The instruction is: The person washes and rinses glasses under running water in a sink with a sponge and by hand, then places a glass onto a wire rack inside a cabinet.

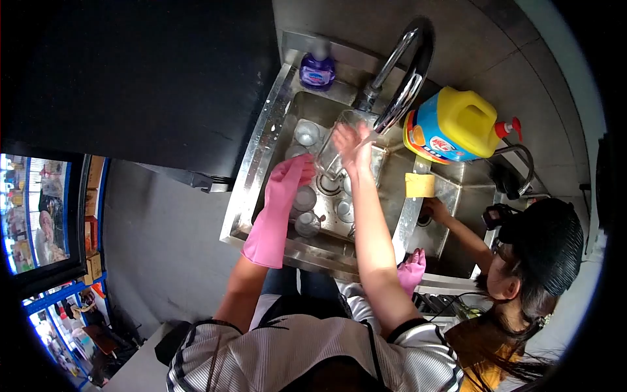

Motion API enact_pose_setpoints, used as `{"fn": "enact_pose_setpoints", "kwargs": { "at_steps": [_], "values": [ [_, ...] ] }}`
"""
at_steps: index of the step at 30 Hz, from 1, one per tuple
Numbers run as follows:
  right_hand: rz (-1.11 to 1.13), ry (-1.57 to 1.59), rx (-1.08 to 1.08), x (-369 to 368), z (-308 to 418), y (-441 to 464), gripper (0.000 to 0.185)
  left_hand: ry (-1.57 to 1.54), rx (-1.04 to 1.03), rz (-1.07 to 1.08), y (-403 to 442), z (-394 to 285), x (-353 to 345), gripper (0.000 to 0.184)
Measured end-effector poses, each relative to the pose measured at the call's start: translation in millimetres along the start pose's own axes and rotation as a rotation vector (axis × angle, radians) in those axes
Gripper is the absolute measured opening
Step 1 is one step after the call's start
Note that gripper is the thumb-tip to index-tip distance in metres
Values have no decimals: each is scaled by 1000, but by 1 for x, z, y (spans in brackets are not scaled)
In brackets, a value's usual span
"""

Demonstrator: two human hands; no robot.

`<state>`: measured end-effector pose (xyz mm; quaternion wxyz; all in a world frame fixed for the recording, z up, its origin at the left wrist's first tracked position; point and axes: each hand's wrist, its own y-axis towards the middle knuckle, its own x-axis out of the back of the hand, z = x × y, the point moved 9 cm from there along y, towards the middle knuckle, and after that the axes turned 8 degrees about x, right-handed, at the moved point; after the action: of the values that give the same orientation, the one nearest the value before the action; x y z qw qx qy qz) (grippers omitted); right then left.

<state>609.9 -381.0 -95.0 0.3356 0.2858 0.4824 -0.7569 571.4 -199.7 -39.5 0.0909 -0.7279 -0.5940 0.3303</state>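
My left hand [292,173], in a long pink rubber glove, has its fingers closed at the lower left side of a clear glass container [328,162]. The container is tilted over the left sink basin [261,212], close to the faucet. My right hand [353,145] is bare, its fingers spread against the container's upper part, near the faucet's spout [390,117]. Beneath my hands, several clear glasses stand or lie on the basin floor, among them one glass [307,133] at the back left and another glass [307,223] nearer me.
A purple soap bottle [317,72] stands at the back left corner. A yellow detergent jug [457,124] and a yellow sponge [419,185] are by the divider. On the right, a co-worker's bare hand [436,210] reaches into the other basin; a pink-gloved hand [411,269] is at the front edge.
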Motion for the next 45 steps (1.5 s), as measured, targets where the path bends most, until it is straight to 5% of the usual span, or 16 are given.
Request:
{"fn": "enact_pose_setpoints", "kwargs": {
  "at_steps": [3, 4, 6, 8, 12, 15, 17, 20, 22, 24, 30, 32, 36, 40, 42, 45],
  "values": [
    [262, -770, 418, -42, 36, -21, 60, -3, -14, 18, 0, -10, 2, 28],
    [264, -771, 417, -43, 35, -25, 60, 9, -4, 31, 1, -13, 0, 30],
    [467, -939, 848, -73, 51, -52, 60, 52, -117, 170, 2, -23, -25, 40],
    [506, -936, 899, -80, 52, -66, 66, 89, -242, 302, 5, -31, -53, 54],
    [447, -587, 487, -75, 54, -61, 76, 228, -456, 577, 23, -42, -106, 95],
    [687, -506, 439, -78, 62, -70, 82, 510, -368, 366, 24, -39, -109, 81],
    [532, -596, 393, -60, 71, -77, 80, 723, -307, 264, 16, -32, -108, 78],
    [726, -679, 425, -56, 77, -85, 78, 705, -652, 87, 26, -21, -110, 79],
    [464, -709, 398, -40, 86, -68, 64, 835, -657, 6, 26, -21, -113, 73],
    [521, -263, 227, -30, 91, -71, 49, 976, -667, -26, 24, -22, -119, 73],
    [299, -954, 13, -11, 90, -46, 27, 838, -723, 12, 8, -25, -100, 72],
    [560, -782, 86, -28, 88, -35, 30, 628, -434, 125, 15, -21, -101, 64],
    [366, -457, 256, -46, 85, -59, 34, 589, -334, 165, 14, -16, -111, 65],
    [389, -775, 361, -31, 80, -45, 49, 520, -216, 252, 14, -5, -106, 65],
    [457, -523, 108, -36, 63, -38, 47, 421, -82, 345, 15, 6, -99, 66],
    [398, -914, 327, -42, 63, -8, 36, 215, 169, 458, 8, 20, -85, 66]
  ]
}}
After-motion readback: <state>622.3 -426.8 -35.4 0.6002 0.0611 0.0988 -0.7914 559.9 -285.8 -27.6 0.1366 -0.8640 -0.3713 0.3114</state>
